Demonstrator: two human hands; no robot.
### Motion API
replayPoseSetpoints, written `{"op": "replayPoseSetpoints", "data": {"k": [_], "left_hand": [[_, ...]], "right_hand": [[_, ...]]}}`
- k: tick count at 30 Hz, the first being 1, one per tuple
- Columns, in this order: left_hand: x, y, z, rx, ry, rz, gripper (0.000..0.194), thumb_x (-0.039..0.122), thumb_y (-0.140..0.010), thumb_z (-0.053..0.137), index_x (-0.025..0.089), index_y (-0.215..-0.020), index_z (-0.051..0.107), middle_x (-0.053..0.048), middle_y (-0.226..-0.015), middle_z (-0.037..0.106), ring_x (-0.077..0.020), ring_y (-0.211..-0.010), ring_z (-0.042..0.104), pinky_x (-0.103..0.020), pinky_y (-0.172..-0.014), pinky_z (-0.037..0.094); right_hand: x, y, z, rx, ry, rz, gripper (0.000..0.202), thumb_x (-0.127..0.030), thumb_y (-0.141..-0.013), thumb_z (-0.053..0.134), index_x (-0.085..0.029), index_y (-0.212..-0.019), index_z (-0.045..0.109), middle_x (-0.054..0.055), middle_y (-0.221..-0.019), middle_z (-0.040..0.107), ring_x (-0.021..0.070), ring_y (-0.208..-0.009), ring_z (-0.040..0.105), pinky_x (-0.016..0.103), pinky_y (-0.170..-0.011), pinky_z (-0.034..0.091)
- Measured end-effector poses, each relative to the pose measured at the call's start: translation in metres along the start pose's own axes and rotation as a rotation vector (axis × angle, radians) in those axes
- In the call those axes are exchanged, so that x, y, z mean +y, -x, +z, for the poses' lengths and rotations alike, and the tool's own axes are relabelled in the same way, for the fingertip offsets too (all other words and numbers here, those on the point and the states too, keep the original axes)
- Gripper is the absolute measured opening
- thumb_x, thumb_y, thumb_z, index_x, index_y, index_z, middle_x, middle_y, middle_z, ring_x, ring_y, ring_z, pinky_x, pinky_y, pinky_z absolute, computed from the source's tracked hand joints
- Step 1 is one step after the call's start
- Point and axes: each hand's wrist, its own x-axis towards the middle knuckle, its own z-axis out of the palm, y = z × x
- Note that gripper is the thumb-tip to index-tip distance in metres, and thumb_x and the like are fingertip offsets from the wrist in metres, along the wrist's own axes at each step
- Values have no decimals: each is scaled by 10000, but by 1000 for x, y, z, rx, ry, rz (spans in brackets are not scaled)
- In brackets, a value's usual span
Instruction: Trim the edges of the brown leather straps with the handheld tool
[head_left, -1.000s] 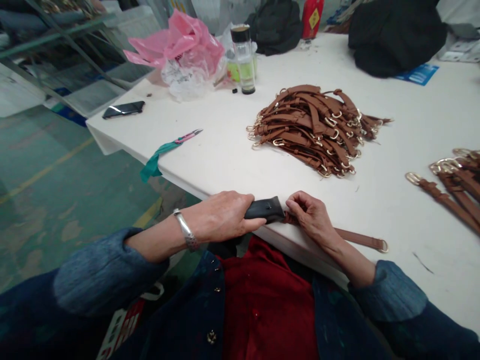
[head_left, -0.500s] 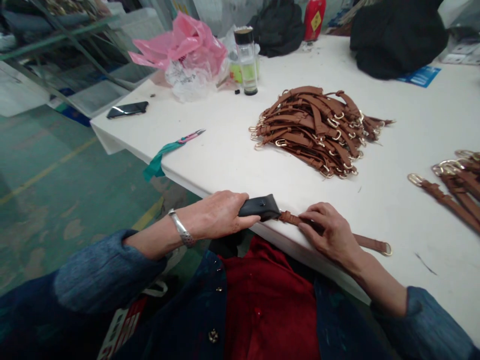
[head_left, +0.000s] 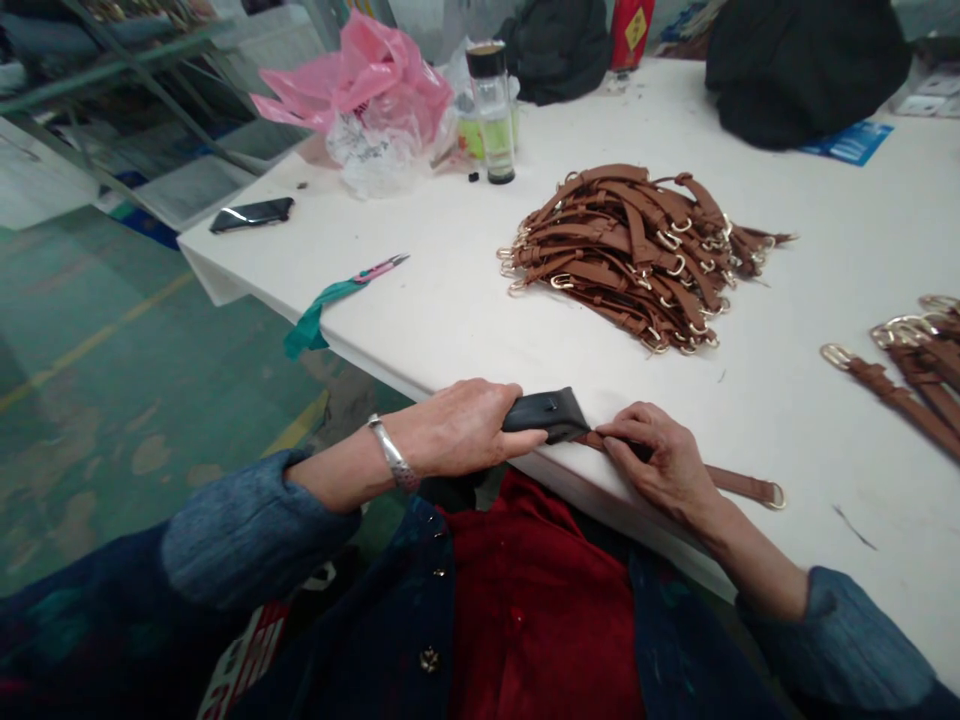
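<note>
My left hand [head_left: 472,425] is closed around a dark, flat-sided handheld tool [head_left: 544,412] with a small knob on top; its exact kind does not show. The tool's wide end lies over the near end of a brown strap [head_left: 739,484] at the table's front edge, hiding that end. My right hand [head_left: 660,455] pinches the same strap just right of the tool, thumb and fingers together. From under that hand the strap runs right to a gold ring [head_left: 778,495]. Beyond both hands lies a heap of brown straps [head_left: 611,245] with gold buckles and rings.
More buckled straps [head_left: 919,370] lie at the right on the white table [head_left: 435,300]. Small pink-handled snips [head_left: 381,268] with a green cloth strip, a phone [head_left: 251,215], a glass bottle [head_left: 493,120], a pink plastic bag [head_left: 375,80] and black cloth [head_left: 806,75] are farther off.
My left hand and the dark tool have moved right along the strap, covering the end that showed before. My right hand has stayed nearly in place on the strap.
</note>
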Motion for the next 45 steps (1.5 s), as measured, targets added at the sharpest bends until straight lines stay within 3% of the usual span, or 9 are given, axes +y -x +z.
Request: {"op": "replayPoseSetpoints", "data": {"k": [7,10,17,26,32,36,41,45], "left_hand": [[-13,18,-3,-39,-40,-10,414,558,-838,422,175,-850,577,-62,-720,630,-172,-609,557,-268,-539,345],[-10,20,-1,-35,-66,17,429,567,-845,402,175,-856,575,-60,-697,622,-181,-610,558,-272,-539,346],[7,-5,2,28,-1,3,480,582,-824,412,156,-935,602,-89,-787,660,-192,-645,576,-285,-573,366],[-9,17,-2,-22,-61,-4,433,563,-839,416,171,-884,595,-67,-728,644,-170,-593,556,-267,-524,334],[2,0,5,75,-76,-15,484,586,-834,392,154,-902,598,-92,-761,656,-190,-623,578,-280,-537,357],[-3,-7,8,156,-122,-17,511,603,-840,356,155,-902,593,-104,-788,659,-212,-670,595,-292,-560,367],[-15,7,3,180,-160,-75,486,601,-842,367,165,-894,576,-100,-778,659,-227,-685,606,-292,-549,360],[-7,28,-3,157,-191,-49,474,603,-851,370,173,-918,557,-83,-747,655,-218,-640,603,-286,-535,362]], "right_hand": [[-3,2,-3,-31,-13,-26,308,-114,-680,583,-211,-956,679,48,-853,599,181,-795,538,315,-683,452],[-1,2,-2,-33,1,-38,346,-91,-640,583,-211,-952,673,43,-858,595,181,-796,537,312,-684,454],[3,4,0,-36,24,-29,308,-101,-676,583,-201,-953,675,47,-858,593,179,-808,541,309,-692,456],[1,0,3,24,29,-15,172,-185,-762,600,-204,-899,702,46,-791,603,161,-734,543,291,-633,448],[3,3,5,76,112,-39,153,-244,-808,594,-215,-916,698,52,-815,606,162,-738,541,293,-625,444],[5,7,6,76,166,-83,152,-253,-831,579,-218,-928,690,54,-834,603,172,-776,537,302,-652,441],[-3,-2,17,71,192,-86,125,-236,-852,545,-199,-843,664,51,-793,587,178,-763,512,312,-673,425],[-16,-18,32,55,206,-51,135,-209,-868,496,-169,-786,595,69,-792,565,201,-799,492,335,-724,410]]}}
